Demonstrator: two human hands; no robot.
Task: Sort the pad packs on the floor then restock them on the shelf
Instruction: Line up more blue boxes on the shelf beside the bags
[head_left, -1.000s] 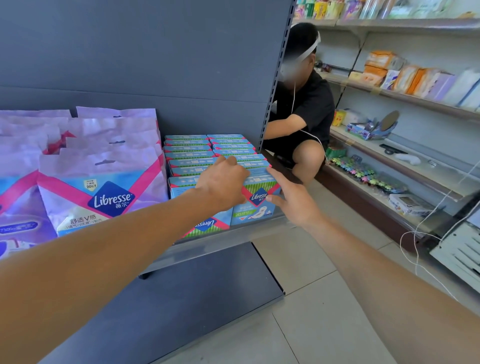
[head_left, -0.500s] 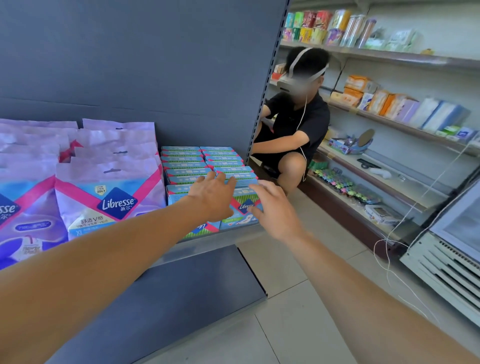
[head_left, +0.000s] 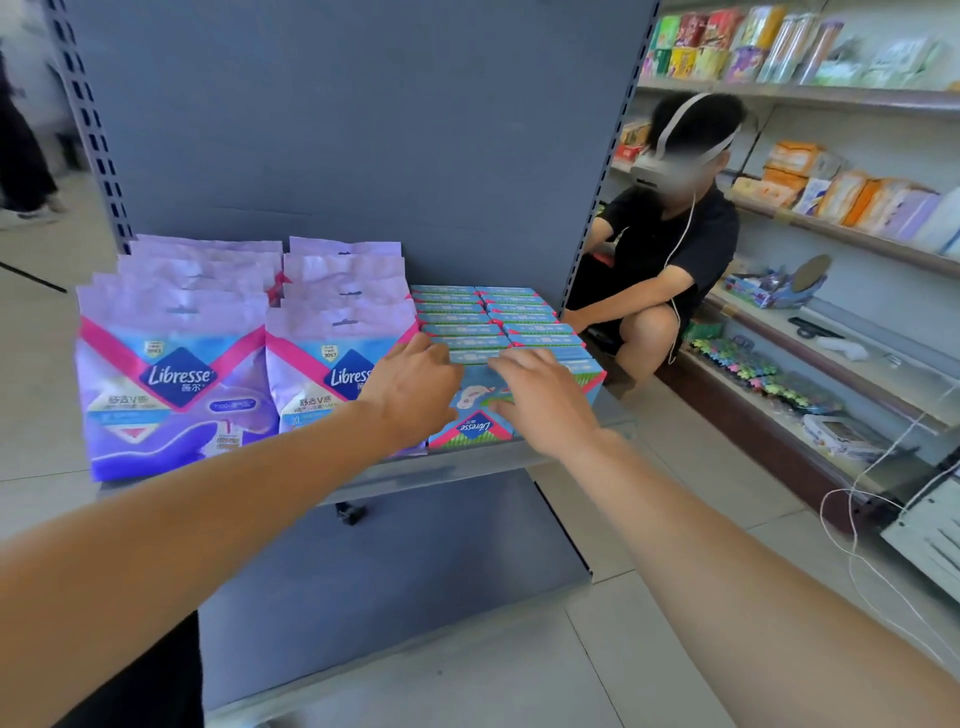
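Head view, 1 shelf (head_left: 483, 470) of a grey gondola unit, taken as the landmark for all entries.

Item 1: blue pad packs (head_left: 498, 325), flat boxes in 2 rows running from the shelf's front edge back to the grey back panel (head_left: 353, 130), at the shelf's right end. The front pack (head_left: 470, 415) stands at the shelf's front lip, its Libresse label facing out and upside down.

Item 2: purple pad bags (head_left: 171, 384), large Libresse pouches standing upright in 2 files on the shelf's left and middle, just beside the blue packs.

Item 3: left hand (head_left: 413, 392), at the shelf's front, where the purple bags meet the blue packs; fingers bent over the top edge of the front pack. Whether it truly grips the pack I cannot tell.

Item 4: right hand (head_left: 540, 397), at the shelf's front right, fingers spread and fairly straight, lying on the face and top of the front pack, released rather than clenched.

Item 5: base deck (head_left: 395, 571), grey, directly beneath the shelf, on the tiled floor (head_left: 675, 649).

Item 6: second person (head_left: 670, 260), crouching to the right of the shelf, behind its end upright, wearing a headset.

Item 7: wall racks (head_left: 831, 234), further right of the shelf, stocked with assorted goods.
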